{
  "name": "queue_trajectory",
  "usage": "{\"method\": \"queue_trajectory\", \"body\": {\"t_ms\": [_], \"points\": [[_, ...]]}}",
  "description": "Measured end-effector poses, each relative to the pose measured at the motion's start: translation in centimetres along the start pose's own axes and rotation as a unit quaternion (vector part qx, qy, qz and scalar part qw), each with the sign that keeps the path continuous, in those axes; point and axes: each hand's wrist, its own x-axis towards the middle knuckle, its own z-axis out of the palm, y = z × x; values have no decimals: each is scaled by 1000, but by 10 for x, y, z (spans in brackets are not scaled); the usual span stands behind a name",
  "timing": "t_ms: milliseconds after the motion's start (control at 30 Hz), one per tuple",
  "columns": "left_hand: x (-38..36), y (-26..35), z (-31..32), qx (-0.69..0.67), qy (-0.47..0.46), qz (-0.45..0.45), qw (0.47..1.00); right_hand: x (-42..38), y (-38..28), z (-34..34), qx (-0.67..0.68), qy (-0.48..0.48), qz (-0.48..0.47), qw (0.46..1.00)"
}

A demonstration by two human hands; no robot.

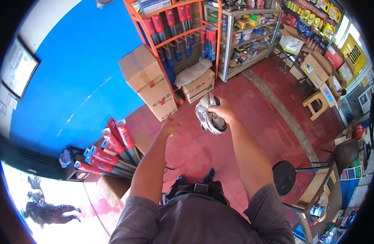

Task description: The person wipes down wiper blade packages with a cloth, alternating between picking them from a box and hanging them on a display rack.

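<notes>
My right hand (pixel 222 110) grips a crumpled grey-and-white cloth (pixel 209 116), held out in front of me above the red floor. The thumb lies over the cloth's folded inner side, and the other fingers are partly hidden behind it. A hollow shows in the middle of the bundle. To the left, apart from the cloth, my left hand (pixel 170 127) hangs in the air with its fingers curled in and nothing visible in them. From this view it lies just below the stacked cardboard boxes (pixel 156 91).
Beyond my hands stand an orange rack (pixel 174 38) of red-and-blue tubes and a glass display case (pixel 252 40). More tubes (pixel 109 150) lean at the left. On the right are a beige stool (pixel 316 106), a round black seat (pixel 284 177) and a cluttered desk (pixel 317 191).
</notes>
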Motion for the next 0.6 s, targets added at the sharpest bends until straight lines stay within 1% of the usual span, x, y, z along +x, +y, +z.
{"method": "queue_trajectory", "body": {"t_ms": [33, 100, 133, 200, 267, 367, 400, 433, 500, 533, 600], "points": [[1, -17, -7, 2, 3, -5, 1000, -1, 7, 8, -10, 5, 2, 1000], [3, -31, -24, 40, 65, 40, 996, -9, 15, 25, -60, 40, -22, 997], [3, -36, -35, 43, 67, 43, 996, -12, 14, 34, -57, 43, -25, 997], [-5, -53, -54, 53, 66, 55, 995, -24, 14, 58, -52, 39, 3, 998], [-12, -69, -73, 61, 74, 65, 993, -34, 8, 83, -67, 34, 12, 997], [-11, -114, -113, 65, 101, 85, 989, -41, 12, 135, -82, 10, 13, 996], [-6, -137, -126, 69, 115, 98, 986, -43, 14, 155, -79, -1, 6, 997], [28, -182, -135, 61, 116, 92, 987, -49, 10, 179, -85, -9, 10, 996], [90, -271, -169, -106, 82, 150, 980, -63, -9, 227, -125, 6, -6, 992], [66, -271, -180, -113, 81, 148, 979, -63, -5, 251, -86, -16, 9, 996], [-17, -250, -207, 6, 176, 59, 983, -74, -17, 295, -79, -40, 9, 996]]}}
